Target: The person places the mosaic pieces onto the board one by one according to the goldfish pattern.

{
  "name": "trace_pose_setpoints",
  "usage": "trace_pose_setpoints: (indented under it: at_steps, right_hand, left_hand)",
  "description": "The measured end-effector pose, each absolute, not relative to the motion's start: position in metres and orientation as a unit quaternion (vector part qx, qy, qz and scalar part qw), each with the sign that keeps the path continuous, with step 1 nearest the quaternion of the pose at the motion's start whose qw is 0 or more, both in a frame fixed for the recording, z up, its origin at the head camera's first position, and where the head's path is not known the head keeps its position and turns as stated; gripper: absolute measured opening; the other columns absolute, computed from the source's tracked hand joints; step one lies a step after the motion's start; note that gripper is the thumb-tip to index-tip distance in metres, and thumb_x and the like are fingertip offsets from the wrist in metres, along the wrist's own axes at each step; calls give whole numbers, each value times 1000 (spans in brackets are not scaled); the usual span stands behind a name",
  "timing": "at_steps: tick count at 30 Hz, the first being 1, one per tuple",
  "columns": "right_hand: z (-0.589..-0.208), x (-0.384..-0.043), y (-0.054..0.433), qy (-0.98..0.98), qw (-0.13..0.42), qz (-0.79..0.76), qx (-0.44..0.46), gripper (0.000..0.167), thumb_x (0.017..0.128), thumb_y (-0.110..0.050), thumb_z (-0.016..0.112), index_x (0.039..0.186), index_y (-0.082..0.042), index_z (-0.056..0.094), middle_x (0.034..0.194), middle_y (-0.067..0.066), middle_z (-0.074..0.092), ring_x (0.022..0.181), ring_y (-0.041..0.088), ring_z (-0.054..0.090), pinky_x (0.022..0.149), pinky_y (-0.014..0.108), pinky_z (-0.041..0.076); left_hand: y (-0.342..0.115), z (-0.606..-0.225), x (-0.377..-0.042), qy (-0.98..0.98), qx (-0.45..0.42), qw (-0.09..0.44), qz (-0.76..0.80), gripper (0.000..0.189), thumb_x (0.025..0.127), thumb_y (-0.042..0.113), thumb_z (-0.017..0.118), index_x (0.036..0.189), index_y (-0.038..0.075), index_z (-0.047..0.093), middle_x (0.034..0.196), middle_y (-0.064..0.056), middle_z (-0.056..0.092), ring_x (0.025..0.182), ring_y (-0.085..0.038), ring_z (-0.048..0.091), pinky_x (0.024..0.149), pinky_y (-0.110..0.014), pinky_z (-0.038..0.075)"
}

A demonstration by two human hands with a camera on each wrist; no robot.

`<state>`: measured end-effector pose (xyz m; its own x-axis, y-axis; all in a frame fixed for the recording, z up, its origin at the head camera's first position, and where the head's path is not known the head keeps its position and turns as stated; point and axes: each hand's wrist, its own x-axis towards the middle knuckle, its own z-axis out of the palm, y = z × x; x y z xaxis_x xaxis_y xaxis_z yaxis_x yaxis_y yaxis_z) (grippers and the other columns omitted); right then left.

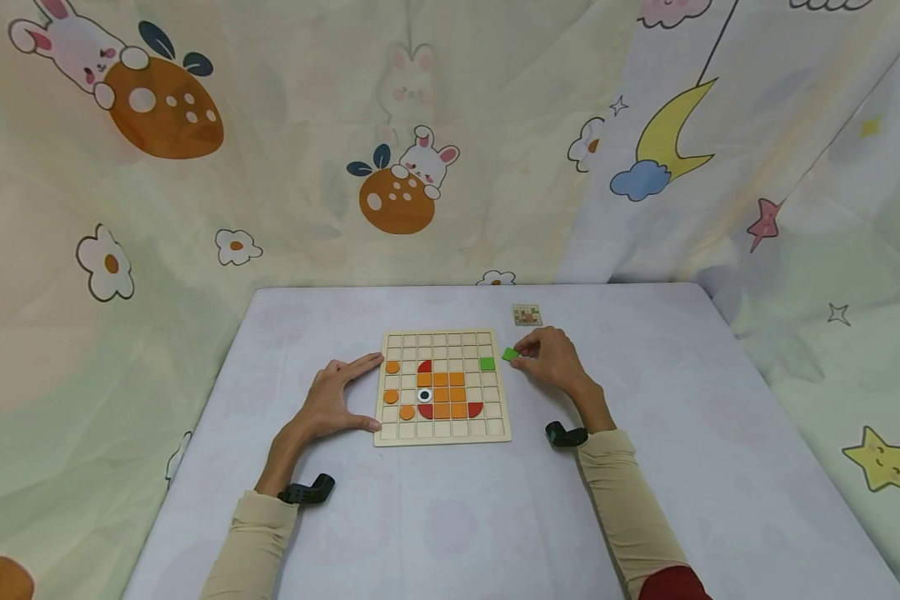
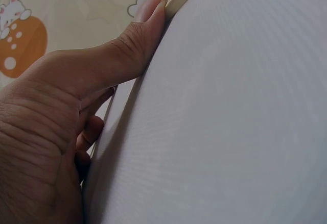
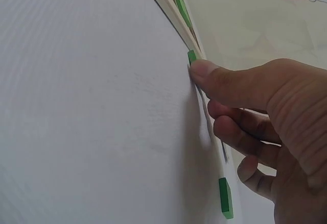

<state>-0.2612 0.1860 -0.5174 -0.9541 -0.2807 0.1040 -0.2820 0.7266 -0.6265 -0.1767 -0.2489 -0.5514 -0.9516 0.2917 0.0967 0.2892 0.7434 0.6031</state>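
Observation:
A square wooden grid board (image 1: 442,431) lies on the table, with orange square tiles (image 1: 441,395), three orange discs (image 1: 392,397), red rounded pieces (image 1: 475,410), a black-and-white eye piece (image 1: 424,396) and a green square tile (image 1: 487,364) in its cells. My left hand (image 1: 326,403) touches the board's left edge with spread thumb and straight fingers. Just off the board's right side, my right hand (image 1: 550,358) pinches a second green tile (image 1: 510,354) between thumb and fingers. Another green tile (image 3: 226,198) rests on the table below that hand in the right wrist view; the head view hides it.
A small patterned picture card (image 1: 527,314) lies beyond the board's upper right corner. White cloth covers the table (image 1: 435,517). Behind the table hangs a printed curtain (image 1: 292,150). Each wrist wears a dark camera band (image 1: 566,434).

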Motion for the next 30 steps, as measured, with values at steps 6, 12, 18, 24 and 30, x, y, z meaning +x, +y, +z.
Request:
trace_pose_setpoints:
  at_steps: [6, 12, 18, 24, 30]
  right_hand:
    - [-516, -260, 186, -926, 1, 345, 153, 22, 87, -9, 91, 107, 0, 85, 96, 11, 82, 88, 24, 73, 82, 42, 57]
    - [-516, -260, 187, -917, 10, 358, 174, 22, 87, -4, 90, 108, -1, 85, 100, 12, 83, 91, 24, 73, 86, 44, 58]
    - [-516, -261, 187, -905, 8, 371, 207, 23, 85, -3, 92, 107, 0, 85, 99, 12, 83, 89, 22, 73, 83, 36, 57]
    - [-515, -263, 184, -897, 4, 375, 233, 25, 84, -2, 92, 108, 1, 84, 100, 12, 84, 89, 20, 72, 94, 44, 59]
    - [-516, -264, 178, -889, 7, 380, 257, 25, 84, -2, 92, 108, 1, 84, 97, 11, 83, 87, 19, 71, 102, 46, 58]
  left_hand:
    - [-249, -552, -177, 935, 154, 0, 321, 124, 58, 56, 105, 165, 27, 50, 171, -2, 51, 115, -26, 51, 100, -50, 36]
    - [-249, -552, -176, 934, 152, 4, 323, 123, 58, 55, 106, 165, 29, 50, 172, 0, 50, 114, -24, 50, 100, -48, 36]
    - [-248, -552, -176, 933, 155, 3, 324, 123, 58, 55, 105, 165, 27, 51, 171, -1, 51, 113, -24, 49, 100, -50, 36]
    - [-248, -552, -176, 935, 154, 4, 319, 123, 59, 56, 105, 166, 27, 50, 171, -2, 51, 114, -25, 50, 101, -50, 37]
    - [-248, -551, -176, 934, 152, 4, 323, 123, 59, 56, 105, 165, 27, 50, 171, -1, 51, 113, -24, 49, 100, -50, 36]
